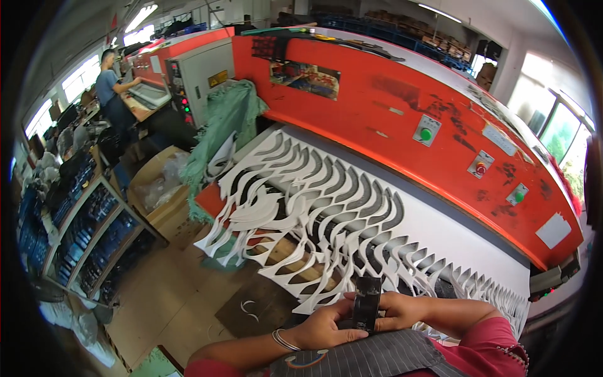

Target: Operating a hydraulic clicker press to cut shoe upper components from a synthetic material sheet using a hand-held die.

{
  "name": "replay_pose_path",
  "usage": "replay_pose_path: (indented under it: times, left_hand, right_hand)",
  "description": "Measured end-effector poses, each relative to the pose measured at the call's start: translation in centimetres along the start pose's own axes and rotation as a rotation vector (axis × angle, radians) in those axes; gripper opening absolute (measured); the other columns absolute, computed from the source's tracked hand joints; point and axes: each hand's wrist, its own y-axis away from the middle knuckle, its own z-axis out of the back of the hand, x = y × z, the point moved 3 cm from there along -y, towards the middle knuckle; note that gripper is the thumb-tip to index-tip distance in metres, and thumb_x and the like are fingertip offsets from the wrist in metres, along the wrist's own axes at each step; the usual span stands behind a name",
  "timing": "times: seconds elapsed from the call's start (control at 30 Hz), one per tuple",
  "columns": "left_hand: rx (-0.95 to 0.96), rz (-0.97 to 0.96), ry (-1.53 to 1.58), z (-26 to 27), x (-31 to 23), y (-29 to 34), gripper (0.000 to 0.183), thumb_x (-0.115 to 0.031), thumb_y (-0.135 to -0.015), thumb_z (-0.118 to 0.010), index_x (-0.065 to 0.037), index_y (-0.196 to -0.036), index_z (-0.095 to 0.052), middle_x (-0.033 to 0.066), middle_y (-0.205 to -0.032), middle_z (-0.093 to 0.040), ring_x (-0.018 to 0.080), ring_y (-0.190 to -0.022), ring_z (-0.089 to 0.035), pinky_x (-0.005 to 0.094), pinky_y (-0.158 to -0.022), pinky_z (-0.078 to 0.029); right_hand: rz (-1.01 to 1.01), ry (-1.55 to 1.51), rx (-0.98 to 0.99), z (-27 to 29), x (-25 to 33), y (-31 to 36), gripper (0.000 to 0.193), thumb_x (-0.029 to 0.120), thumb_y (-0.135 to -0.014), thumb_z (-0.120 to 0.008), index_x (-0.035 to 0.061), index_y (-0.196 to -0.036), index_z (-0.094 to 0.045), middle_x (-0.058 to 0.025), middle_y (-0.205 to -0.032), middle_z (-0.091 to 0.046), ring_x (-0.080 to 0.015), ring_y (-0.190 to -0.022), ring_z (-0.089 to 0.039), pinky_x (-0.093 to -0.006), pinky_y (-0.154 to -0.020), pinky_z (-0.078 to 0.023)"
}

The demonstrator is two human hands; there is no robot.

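Note:
Close to my body, both hands hold a flat black rectangular object (367, 300), which looks like a phone, though its kind is not certain. The fingers of my left hand (330, 323) close on its left side, with the thumb along the lower end. My right hand (397, 309) grips the right side with bent fingers. Just beyond my hands, a white sheet (440, 217) cut with rows of curved openings lies along the machine. Its loose, strip-like part hangs over the near edge. Several curved white pieces (256, 210) are heaped on the left of it.
A long red machine (402, 113) with buttons stands across the far side. Green sacking (229, 110) hangs at its left end, beside a cardboard box (157, 188). Shelves (88, 220) of dark blue pieces stand at left. Another person (110, 88) works at a farther machine.

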Motion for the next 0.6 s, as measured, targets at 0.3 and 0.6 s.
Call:
replay_pose_path:
  times: [0.3, 0.6]
  left_hand:
    - [-0.251, 0.026, -0.124, -1.5, -0.7, 4.3, 0.052, -0.025, -0.081, -0.077, -0.001, -0.121, -0.054, 0.0078, -0.103, -0.067, 0.0099, -0.093, -0.061, 0.0274, -0.084, -0.048]
    - [-0.375, -0.004, -0.222, -1.5, 0.8, 3.2, 0.048, -0.031, -0.076, -0.081, -0.001, -0.107, -0.061, 0.0017, -0.078, -0.065, 0.0044, -0.069, -0.056, 0.0243, -0.065, -0.048]
  right_hand:
    - [-0.041, 0.13, -0.053, -3.2, -1.5, -1.9, 0.055, 0.015, -0.086, -0.066, 0.0025, -0.135, -0.045, -0.0193, -0.124, -0.059, -0.0281, -0.111, -0.061, -0.0359, -0.092, -0.048]
    - [-0.1, 0.071, -0.302, -3.2, 0.7, -3.0, 0.039, 0.014, -0.078, -0.073, 0.0037, -0.113, -0.06, -0.0138, -0.093, -0.07, -0.0227, -0.086, -0.07, -0.0319, -0.076, -0.054]
